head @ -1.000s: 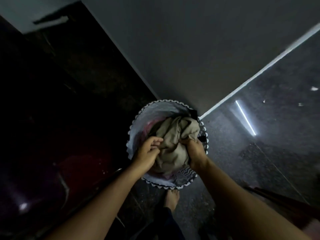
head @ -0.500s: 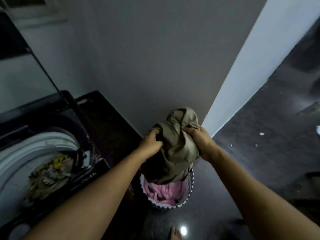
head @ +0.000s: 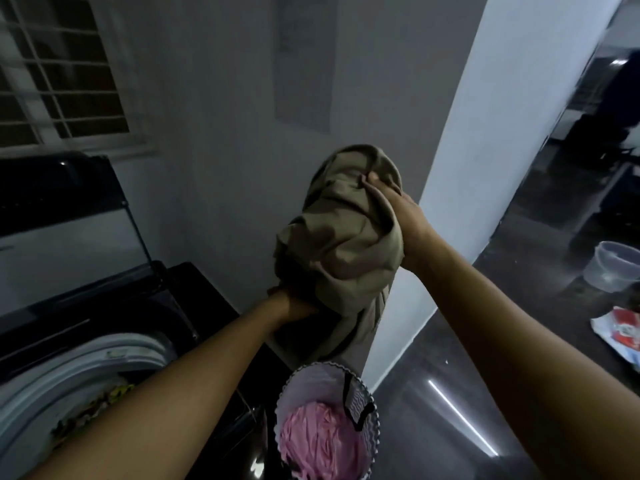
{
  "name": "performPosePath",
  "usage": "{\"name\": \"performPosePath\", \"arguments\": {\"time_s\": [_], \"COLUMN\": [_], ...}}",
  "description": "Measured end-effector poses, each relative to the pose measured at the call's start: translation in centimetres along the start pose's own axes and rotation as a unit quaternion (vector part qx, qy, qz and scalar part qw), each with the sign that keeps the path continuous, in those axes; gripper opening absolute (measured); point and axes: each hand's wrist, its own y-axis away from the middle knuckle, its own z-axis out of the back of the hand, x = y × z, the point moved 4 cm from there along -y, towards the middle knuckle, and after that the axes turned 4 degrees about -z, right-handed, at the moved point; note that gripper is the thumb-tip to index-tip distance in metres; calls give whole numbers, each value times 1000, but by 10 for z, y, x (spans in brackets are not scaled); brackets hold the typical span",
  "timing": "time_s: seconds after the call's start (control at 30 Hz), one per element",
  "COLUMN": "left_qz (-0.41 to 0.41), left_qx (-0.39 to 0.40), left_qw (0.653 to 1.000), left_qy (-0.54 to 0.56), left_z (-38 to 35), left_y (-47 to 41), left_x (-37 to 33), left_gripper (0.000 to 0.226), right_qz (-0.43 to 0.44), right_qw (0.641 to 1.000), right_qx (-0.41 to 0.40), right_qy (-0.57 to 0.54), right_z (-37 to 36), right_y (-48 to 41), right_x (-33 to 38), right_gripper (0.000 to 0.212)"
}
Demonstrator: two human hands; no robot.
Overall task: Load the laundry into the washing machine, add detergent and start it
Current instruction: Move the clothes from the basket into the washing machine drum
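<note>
A crumpled khaki garment (head: 341, 244) hangs in the air directly above the laundry basket (head: 298, 388), clear of its rim. The cloth is a dull olive-tan, bunched into a thick wad of deep folds, with a loose tail trailing down toward the basket. The right hand (head: 403, 211) clutches the top of the wad, thumb pressed into the fabric; the left hand (head: 294, 308) grips the underside, fingers curled into the shadowed folds. Inside the basket lies a pink cloth (head: 320, 441). Left of the basket stands the washing machine (head: 86, 362), lid raised, with what looks like a patterned item (head: 100, 403) in its drum. Right of the basket, well apart on the dark floor (head: 450, 358), sit a clear plastic tub (head: 613, 268) and a red-and-white packet (head: 623, 332)
</note>
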Motion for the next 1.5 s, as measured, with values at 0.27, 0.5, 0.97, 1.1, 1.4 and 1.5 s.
{"name": "performPosePath", "arguments": {"time_s": [0.27, 0.5, 0.97, 1.1, 1.4, 1.5], "left_qz": [96, 55, 23, 78, 209, 262], "left_qx": [-222, -364, -556, -593, -575, -545], "left_qw": [892, 805, 722, 700, 671, 680], "left_qy": [383, 465, 412, 389, 418, 415], "left_z": [83, 169, 255, 253, 228, 214], "left_y": [26, 73, 248, 293, 347, 351], "left_x": [-21, -12, 14, 44, 163, 211], "left_gripper": [36, 41, 52, 56, 46, 46], "right_qz": [55, 109, 122, 166, 135, 101], "right_qw": [998, 985, 936, 899, 800, 754], "right_qx": [11, 56, 306, 357, 417, 423], "right_qy": [19, 121, 124, 194, 410, 492], "right_z": [-18, -49, -256, -308, -367, -373], "right_y": [-6, -27, -33, -31, -54, -62], "right_x": [42, 76, 87, 57, -83, -144], "right_gripper": [28, 23, 23, 31, 8, 8]}}
